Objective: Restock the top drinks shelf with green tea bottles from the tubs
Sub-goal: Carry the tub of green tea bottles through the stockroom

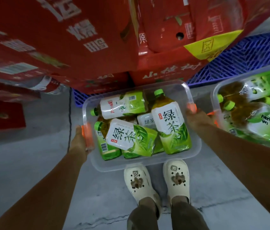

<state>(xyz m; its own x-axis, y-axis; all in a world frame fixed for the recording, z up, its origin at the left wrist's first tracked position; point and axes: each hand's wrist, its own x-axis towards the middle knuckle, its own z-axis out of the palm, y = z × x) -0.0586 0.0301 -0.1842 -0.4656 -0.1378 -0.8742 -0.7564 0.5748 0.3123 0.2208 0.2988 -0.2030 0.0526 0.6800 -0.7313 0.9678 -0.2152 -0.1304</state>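
A clear plastic tub (147,164) sits on the grey floor just in front of my feet, filled with several green tea bottles lying on their sides; one large bottle (169,123) lies on top at the right, another (131,138) at the front left. My left hand (79,140) grips the tub's orange left handle (87,135). My right hand (197,118) grips its orange right handle (192,107). A second clear tub (214,95) with more green tea bottles (260,123) stands to the right. No shelf is in view.
Stacked red cartons (64,39) rise directly behind the tub, resting on a blue plastic pallet (247,58). More red boxes (1,115) stand at the left. My white clogs (137,183) are right against the tub's near edge.
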